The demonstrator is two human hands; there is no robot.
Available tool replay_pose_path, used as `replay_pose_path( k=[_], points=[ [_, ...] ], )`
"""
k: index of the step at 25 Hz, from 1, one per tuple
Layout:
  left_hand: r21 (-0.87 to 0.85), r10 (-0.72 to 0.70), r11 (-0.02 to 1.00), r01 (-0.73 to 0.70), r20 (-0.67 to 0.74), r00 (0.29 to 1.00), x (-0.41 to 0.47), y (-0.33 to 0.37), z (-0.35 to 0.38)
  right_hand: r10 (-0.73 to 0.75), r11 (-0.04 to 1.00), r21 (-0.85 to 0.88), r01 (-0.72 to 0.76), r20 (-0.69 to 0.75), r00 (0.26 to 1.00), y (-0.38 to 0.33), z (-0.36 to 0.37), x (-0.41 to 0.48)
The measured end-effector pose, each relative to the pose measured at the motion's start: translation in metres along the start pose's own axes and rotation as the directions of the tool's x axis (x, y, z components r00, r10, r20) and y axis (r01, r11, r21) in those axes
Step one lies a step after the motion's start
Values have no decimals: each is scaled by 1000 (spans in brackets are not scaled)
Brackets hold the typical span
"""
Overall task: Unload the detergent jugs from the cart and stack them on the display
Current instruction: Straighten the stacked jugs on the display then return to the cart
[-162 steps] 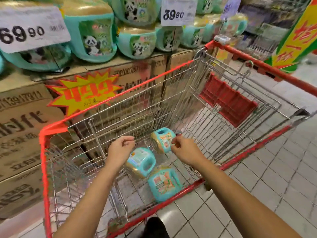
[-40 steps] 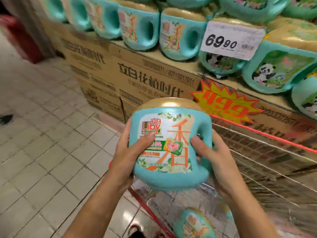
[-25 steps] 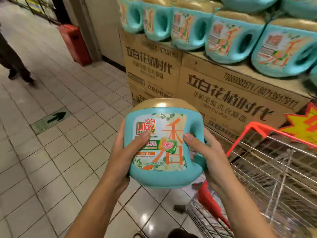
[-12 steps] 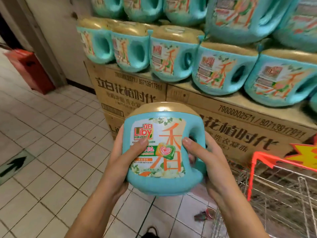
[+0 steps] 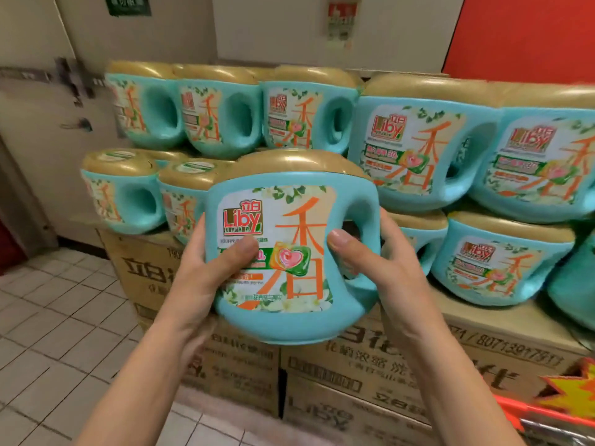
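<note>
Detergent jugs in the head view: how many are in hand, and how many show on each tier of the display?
Held detergent jug: 1, gripped by left hand and right hand
Upper-tier jugs: 5
Lower-tier jugs: 5, one partly behind the right hand, one cut by the frame edge
Total: 11 visible; any behind cannot be counted

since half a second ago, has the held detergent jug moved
Yes: the held detergent jug rose from in front of the cardboard boxes to level with the bottom row of jugs.
</note>
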State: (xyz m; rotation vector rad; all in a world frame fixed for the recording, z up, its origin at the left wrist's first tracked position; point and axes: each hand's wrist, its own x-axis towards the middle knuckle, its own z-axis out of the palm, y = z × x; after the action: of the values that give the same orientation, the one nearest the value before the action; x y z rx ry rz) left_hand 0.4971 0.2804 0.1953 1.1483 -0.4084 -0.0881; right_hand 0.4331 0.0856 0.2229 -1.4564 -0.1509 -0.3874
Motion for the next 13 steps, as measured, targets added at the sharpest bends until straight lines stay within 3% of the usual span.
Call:
replay_pose_path(
  k=[3, 6, 9, 13],
  points=[
    [47, 118, 992, -120, 39, 992, 41, 17, -17, -113, 982, -149, 112, -1, 994, -12, 12, 28],
    [70, 217, 972, -225, 110, 970, 85, 28, -31, -227, 911, -373, 174, -104, 968, -24, 26, 58],
    [107, 239, 961, -255, 147, 960, 130, 36, -38, -303, 871, -448, 201, -170, 938, -30, 38, 88],
    [299, 293, 889, -346, 207, 933, 184, 42, -54, -370, 816, -554, 167, -278, 887, -26, 49, 118]
  ],
)
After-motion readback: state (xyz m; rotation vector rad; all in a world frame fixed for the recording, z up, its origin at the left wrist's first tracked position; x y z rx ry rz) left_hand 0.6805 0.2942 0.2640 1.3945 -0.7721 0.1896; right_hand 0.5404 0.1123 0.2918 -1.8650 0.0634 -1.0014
